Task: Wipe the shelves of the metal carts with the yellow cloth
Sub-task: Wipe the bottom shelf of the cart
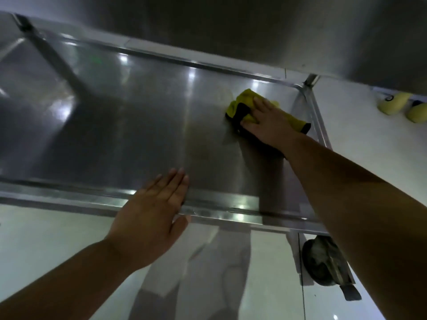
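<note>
A shiny metal cart shelf [143, 125] fills the middle of the head view, under the dark underside of the shelf above. A yellow cloth [245, 100] with a black edge lies bunched at the shelf's far right corner. My right hand [268, 125] presses flat on the cloth with straight fingers. My left hand [150, 213] rests on the shelf's near rim, fingers straight and laid over the edge, thumb below it.
A cart post [309, 86] rises at the far right corner and another [50, 54] at the far left. A black caster wheel [323, 264] sits under the near right corner. Two yellow shoes [406, 107] stand on the glossy white floor at the right.
</note>
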{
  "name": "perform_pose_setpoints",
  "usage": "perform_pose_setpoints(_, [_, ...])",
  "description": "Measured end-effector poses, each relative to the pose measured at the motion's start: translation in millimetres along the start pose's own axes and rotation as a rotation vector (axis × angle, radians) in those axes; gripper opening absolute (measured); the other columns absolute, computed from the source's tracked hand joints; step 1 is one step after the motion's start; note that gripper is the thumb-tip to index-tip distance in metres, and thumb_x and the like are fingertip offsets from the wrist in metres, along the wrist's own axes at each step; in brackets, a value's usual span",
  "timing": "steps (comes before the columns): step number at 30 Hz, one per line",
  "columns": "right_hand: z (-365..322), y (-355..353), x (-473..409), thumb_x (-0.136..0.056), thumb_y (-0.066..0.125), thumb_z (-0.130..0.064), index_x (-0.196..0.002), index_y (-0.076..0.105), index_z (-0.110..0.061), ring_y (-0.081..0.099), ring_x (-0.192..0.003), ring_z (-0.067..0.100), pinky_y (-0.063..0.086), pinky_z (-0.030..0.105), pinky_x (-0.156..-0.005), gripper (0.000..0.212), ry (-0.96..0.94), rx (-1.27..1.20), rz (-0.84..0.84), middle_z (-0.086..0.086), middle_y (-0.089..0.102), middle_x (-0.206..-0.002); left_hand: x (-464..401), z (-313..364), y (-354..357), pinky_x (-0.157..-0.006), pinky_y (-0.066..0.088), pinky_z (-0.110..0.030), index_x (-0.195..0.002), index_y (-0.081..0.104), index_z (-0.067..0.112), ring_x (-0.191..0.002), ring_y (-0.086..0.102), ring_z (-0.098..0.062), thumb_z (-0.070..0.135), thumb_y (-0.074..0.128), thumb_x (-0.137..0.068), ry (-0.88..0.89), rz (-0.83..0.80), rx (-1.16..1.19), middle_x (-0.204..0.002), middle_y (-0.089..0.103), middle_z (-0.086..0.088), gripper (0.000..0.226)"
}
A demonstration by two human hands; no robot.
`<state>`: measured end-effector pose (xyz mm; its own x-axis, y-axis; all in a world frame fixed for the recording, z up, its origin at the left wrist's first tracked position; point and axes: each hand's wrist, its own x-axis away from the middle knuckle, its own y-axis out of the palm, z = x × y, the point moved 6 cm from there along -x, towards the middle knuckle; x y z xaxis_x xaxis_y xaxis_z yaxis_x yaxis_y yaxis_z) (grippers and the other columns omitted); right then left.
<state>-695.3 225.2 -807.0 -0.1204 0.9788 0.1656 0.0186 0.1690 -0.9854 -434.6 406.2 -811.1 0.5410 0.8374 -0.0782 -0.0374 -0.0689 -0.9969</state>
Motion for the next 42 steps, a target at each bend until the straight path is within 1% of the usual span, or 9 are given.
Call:
perform_pose_setpoints(6, [-40, 12, 42, -0.099, 0.035, -0.052, -0.152, 0.021, -0.029, -0.003, -0.149, 0.02, -0.001, 0.035, -0.118, 0.059, -0.088, 0.019, 0.031, 0.0, -0.001, -0.162, 0, -2, -3, -0.108, 0.015, -0.025, -0.132, 0.052, 0.005, -0.122, 0.053, -0.021, 0.044, 0.033, -0.09, 0.011, 0.004, -0.063, -0.134, 0.055, -0.011, 0.06])
perform_pose_setpoints(9, [-66, 20, 90, -0.088, 0.018, -0.064, -0.152, 0.022, -0.029, -0.007, -0.148, 0.018, -0.003, 0.033, -0.117, 0.072, -0.182, 0.029, 0.018, -0.003, -0.003, -0.162, 4, 2, -5, -0.107, 0.017, -0.027, -0.131, 0.053, 0.002, -0.121, 0.055, -0.025, 0.049, 0.025, -0.095, -0.006, -0.015, -0.044, -0.134, 0.055, -0.012, 0.065])
perform_pose_setpoints(12, [-83, 27, 140, -0.071, -0.001, -0.066, -0.152, 0.005, -0.032, -0.017, -0.145, 0.01, -0.014, 0.025, -0.113, 0.088, -0.277, 0.019, -0.007, -0.011, -0.015, -0.157, 10, 2, -7, -0.108, 0.025, -0.027, -0.13, 0.053, 0.0, -0.119, 0.056, -0.028, 0.051, 0.035, -0.09, -0.06, 0.024, 0.05, -0.132, 0.056, -0.015, 0.067])
perform_pose_setpoints(18, [-96, 34, 198, -0.075, 0.003, -0.066, -0.133, -0.014, -0.048, -0.034, -0.135, 0.0, -0.023, 0.017, -0.108, 0.063, -0.401, -0.166, -0.163, -0.024, -0.028, -0.144, 13, 8, -2, -0.106, 0.024, -0.035, -0.127, 0.054, -0.005, -0.119, 0.055, -0.034, 0.051, 0.01, -0.099, -0.016, -0.025, -0.026, -0.129, 0.056, -0.023, 0.077])
perform_pose_setpoints(26, [-78, 20, 99, -0.073, 0.005, -0.069, -0.152, 0.011, -0.031, -0.012, -0.144, 0.007, -0.008, 0.027, -0.115, 0.088, -0.315, 0.0, -0.038, -0.015, -0.013, -0.153, 13, 3, 3, -0.112, 0.028, -0.037, -0.13, 0.054, 0.0, -0.123, 0.053, -0.028, 0.048, 0.008, -0.098, -0.044, 0.007, 0.013, -0.133, 0.055, -0.018, 0.073])
perform_pose_setpoints(32, [-51, 10, -3, -0.092, 0.022, -0.062, -0.153, 0.019, -0.019, 0.003, -0.149, 0.023, 0.008, 0.046, -0.12, 0.075, -0.173, 0.041, 0.019, 0.004, 0.008, -0.162, 12, 3, 3, -0.103, 0.034, -0.045, -0.133, 0.051, 0.003, -0.126, 0.051, -0.024, 0.045, 0.035, -0.086, -0.036, 0.028, 0.006, -0.136, 0.052, -0.014, 0.065])
perform_pose_setpoints(36, [-55, 8, -39, -0.081, -0.002, -0.076, -0.153, 0.017, -0.028, 0.0, -0.149, 0.024, 0.009, 0.046, -0.119, 0.088, -0.092, 0.063, -0.022, 0.005, 0.007, -0.162, 5, -3, -3, -0.103, 0.036, -0.04, -0.132, 0.052, 0.002, -0.125, 0.052, -0.023, 0.037, 0.034, -0.084, 0.004, 0.03, 0.0, -0.135, 0.053, -0.014, 0.062])
perform_pose_setpoints(39, [-69, 7, -19, -0.097, 0.023, -0.056, -0.153, 0.015, -0.03, -0.002, -0.149, 0.024, 0.003, 0.043, -0.12, 0.062, -0.1, 0.027, 0.012, 0.005, 0.0, -0.162, 2, -7, -6, -0.101, 0.034, -0.038, -0.127, 0.058, 0.003, -0.121, 0.055, -0.021, 0.035, 0.033, -0.082, 0.061, 0.02, -0.045, -0.131, 0.058, -0.013, 0.061])
perform_pose_setpoints(42, [-86, 11, 23, -0.1, 0.034, -0.047, -0.153, 0.017, -0.027, -0.005, -0.149, 0.022, -0.001, 0.039, -0.12, 0.059, -0.173, 0.022, 0.04, 0.002, -0.003, -0.162, 1, -13, -1, -0.1, 0.033, -0.043, -0.127, 0.056, -0.002, -0.121, 0.055, -0.025, 0.034, 0.034, -0.082, 0.109, -0.001, -0.027, -0.131, 0.057, -0.016, 0.062])
